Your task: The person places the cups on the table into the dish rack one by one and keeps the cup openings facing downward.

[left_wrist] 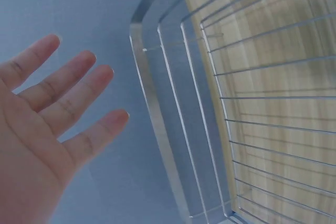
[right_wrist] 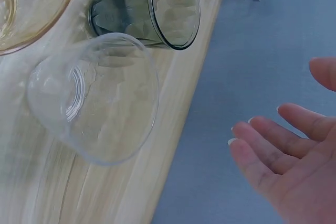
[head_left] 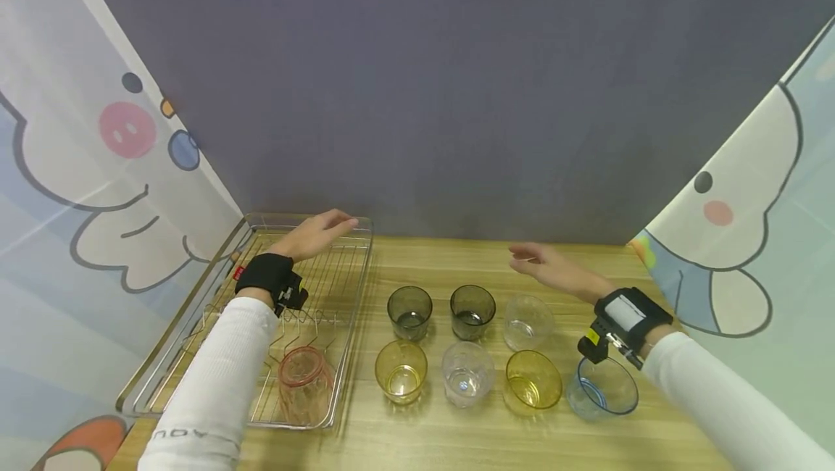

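Note:
My left hand hovers over the far part of a wire rack, fingers extended and nothing in them; the left wrist view shows the spread fingers beside the rack's rim. A pink glass stands upside down in the rack's near right corner. My right hand is held above the back right of the table, empty and relaxed. Nearest to it is a clear glass, also large in the right wrist view, beside a dark grey glass.
Upright on the wooden table are another dark grey glass, two yellow glasses, a second clear glass and a blue glass. A grey wall rises behind; cartoon-printed panels flank both sides.

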{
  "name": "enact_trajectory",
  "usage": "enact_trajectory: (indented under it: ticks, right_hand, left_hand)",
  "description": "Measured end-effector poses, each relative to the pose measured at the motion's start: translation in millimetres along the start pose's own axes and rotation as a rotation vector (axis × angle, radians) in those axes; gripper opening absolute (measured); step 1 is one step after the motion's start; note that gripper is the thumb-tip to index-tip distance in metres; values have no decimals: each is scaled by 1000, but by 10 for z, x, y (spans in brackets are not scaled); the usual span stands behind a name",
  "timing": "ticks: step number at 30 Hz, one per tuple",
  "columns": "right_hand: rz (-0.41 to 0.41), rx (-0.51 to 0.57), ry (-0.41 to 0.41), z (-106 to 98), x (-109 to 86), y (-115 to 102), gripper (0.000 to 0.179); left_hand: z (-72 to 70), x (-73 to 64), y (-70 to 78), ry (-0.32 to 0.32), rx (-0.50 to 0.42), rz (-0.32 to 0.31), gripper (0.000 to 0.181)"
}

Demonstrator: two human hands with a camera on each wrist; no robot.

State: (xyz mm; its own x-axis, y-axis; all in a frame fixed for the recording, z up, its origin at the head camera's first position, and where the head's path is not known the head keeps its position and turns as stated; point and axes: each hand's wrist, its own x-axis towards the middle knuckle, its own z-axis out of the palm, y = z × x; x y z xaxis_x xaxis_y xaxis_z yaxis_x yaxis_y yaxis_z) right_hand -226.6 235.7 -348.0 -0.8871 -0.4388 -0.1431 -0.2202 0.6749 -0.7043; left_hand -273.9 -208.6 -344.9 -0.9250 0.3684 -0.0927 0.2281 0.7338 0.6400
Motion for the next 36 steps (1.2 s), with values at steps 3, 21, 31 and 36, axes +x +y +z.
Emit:
enact_trajectory:
  ticks: [3,21,31,36]
  right_hand:
    - [22,-14,-8,-31,-61,6,61]
    - [119,-135,-191,-185,-303,25,77]
    - [182,-431,-407,-222,-564,11,77]
    - [217,-483,-471,-158,-625,42,81]
  left_hand:
    - [-21,-43,-32,0,5,-11,64]
    - [-101,-106,-100,19,11,-69,71]
    - [-10,-143,-72,11,63,12,62]
    - [57,-145,20,17,103,74,62]
